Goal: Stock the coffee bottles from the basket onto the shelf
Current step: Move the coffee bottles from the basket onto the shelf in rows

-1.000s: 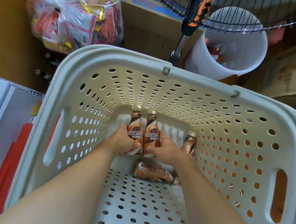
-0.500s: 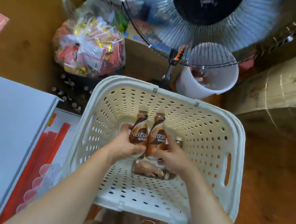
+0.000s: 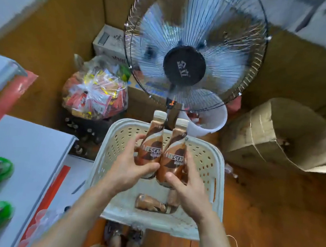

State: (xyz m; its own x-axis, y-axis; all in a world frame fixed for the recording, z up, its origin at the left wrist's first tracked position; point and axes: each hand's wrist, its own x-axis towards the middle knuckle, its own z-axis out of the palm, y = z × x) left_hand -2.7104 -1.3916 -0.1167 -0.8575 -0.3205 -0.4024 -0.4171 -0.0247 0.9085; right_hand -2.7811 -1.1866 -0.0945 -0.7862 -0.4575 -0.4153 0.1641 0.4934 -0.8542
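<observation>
My left hand (image 3: 129, 169) wraps one coffee bottle (image 3: 152, 142); my right hand (image 3: 188, 186) wraps a second bottle (image 3: 174, 156) touching it, above the basket (image 3: 209, 191); two bottles (image 3: 151, 203) lie inside.

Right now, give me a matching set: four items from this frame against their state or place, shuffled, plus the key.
1. left hand
2. brown coffee bottle lying down
3. white perforated plastic basket
4. clear plastic bag of snack packets

A. on its side inside the basket
B. on the floor under both hands
C. holding an upright coffee bottle
D. on the floor left of the fan pole

Pairs: 1-C, 2-A, 3-B, 4-D
</observation>
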